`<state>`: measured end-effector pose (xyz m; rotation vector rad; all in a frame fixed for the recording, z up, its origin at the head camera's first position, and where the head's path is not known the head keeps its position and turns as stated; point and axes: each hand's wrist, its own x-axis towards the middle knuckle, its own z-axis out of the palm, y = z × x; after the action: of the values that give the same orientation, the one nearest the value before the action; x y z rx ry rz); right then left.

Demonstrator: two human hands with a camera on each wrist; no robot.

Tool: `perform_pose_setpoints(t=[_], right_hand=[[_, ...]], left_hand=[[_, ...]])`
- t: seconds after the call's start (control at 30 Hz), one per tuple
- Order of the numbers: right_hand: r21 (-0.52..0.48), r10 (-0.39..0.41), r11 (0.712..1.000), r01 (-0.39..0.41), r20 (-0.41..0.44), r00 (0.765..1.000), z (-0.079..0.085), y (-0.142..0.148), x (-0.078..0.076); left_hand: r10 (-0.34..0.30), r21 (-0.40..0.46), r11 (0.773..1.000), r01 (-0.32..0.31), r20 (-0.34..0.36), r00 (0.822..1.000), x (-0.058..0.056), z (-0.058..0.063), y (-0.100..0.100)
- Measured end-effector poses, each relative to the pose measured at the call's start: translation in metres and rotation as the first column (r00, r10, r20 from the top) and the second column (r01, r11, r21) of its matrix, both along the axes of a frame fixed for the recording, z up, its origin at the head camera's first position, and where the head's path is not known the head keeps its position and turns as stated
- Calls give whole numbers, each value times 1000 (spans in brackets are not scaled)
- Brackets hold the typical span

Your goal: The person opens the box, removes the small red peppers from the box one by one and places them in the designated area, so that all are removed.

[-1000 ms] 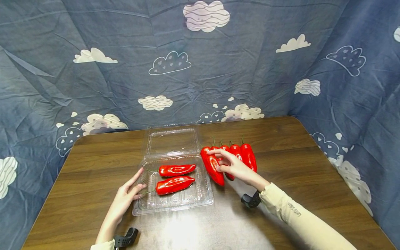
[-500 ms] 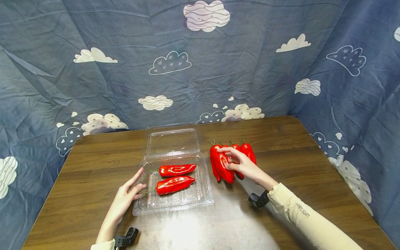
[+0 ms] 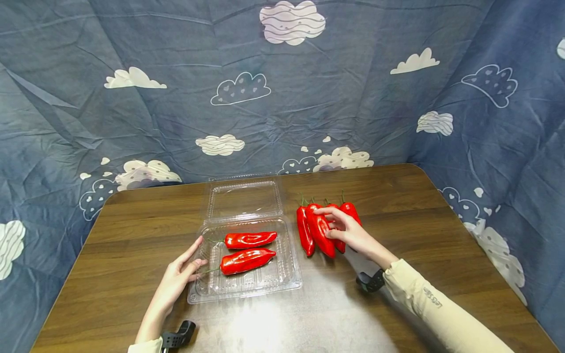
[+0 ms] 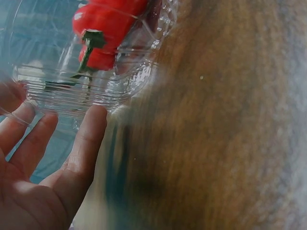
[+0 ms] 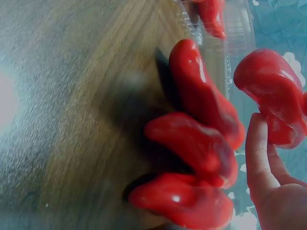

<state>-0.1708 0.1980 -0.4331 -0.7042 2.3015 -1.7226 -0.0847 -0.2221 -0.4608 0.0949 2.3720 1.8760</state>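
My right hand [image 3: 353,235] holds a glossy red pepper [image 3: 320,230] between thumb and fingers. In the right wrist view this held pepper [image 5: 271,91] appears above the table, beside several others. One red pepper [image 3: 304,230] lies just left of it, and another [image 3: 350,211] shows at the right, partly behind the hand. My left hand [image 3: 174,282] touches the left edge of a clear plastic clamshell container [image 3: 289,279] with fairly straight fingers; in the left wrist view the fingertips [image 4: 97,112] meet its ridged side. Inside lie two red peppers, an upper one [image 3: 249,240] and a lower one [image 3: 247,261].
The container's lid [image 3: 244,201] lies folded back toward the far edge of the brown wooden table [image 3: 145,230]. A blue cloth [image 3: 247,117] with white clouds hangs behind and at the sides. Strong light glares off the table's near middle.
My right hand has moved right with its pepper, away from the container and over the row. The row's leftmost pepper now shows in full. My left hand stays at the container's edge.
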Motion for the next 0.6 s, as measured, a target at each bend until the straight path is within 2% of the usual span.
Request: perform_pose_setpoints(t=[0.23, 0.6], right_hand=[[-30, 0, 1000, -1, -41, 999, -6, 8, 0], [1, -78, 997, 78, 40, 996, -1, 23, 3]], left_hand=[[5, -22, 1000, -5, 10, 1000, 0, 1, 0], [3, -24, 1000, -3, 15, 1000, 0, 2, 0]])
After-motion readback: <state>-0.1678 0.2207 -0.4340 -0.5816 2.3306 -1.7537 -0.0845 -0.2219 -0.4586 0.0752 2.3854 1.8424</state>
